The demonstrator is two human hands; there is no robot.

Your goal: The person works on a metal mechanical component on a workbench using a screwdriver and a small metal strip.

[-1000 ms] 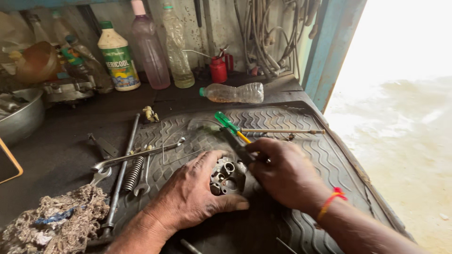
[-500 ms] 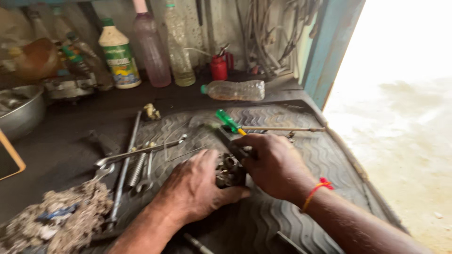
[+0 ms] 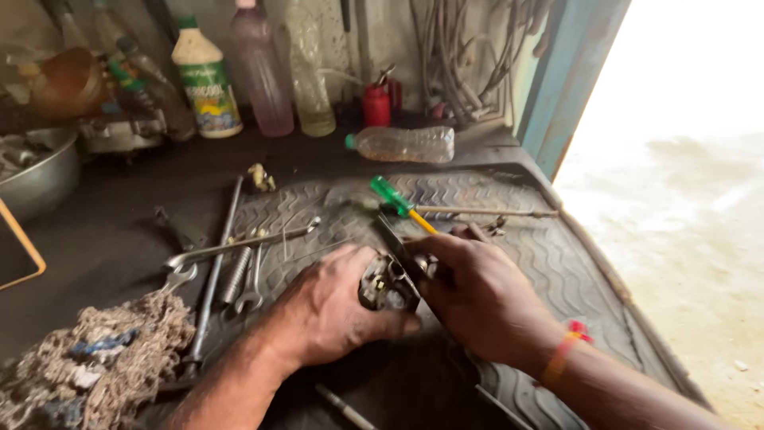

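My left hand (image 3: 330, 306) grips a small greasy metal engine part (image 3: 386, 285) and presses it onto the black ribbed rubber mat (image 3: 509, 239). My right hand (image 3: 481, 295) is closed around a dark flat tool (image 3: 395, 243) whose end rests on the part. A red band sits on my right wrist. Just beyond my hands lies a screwdriver with a green and yellow handle (image 3: 395, 199), untouched. Most of the part is hidden between my two hands.
Spanners and a spring (image 3: 239, 267) lie to the left on the mat, beside a rag bundle (image 3: 87, 358). A plastic bottle (image 3: 402, 143) lies on its side at the back, with upright bottles (image 3: 203, 80), a red oil can (image 3: 376, 103) and a metal bowl (image 3: 36, 171). The bench edge runs along the right.
The view has shifted slightly. Both hands stay on the metal part, with my right hand working the dark tool a little against it.
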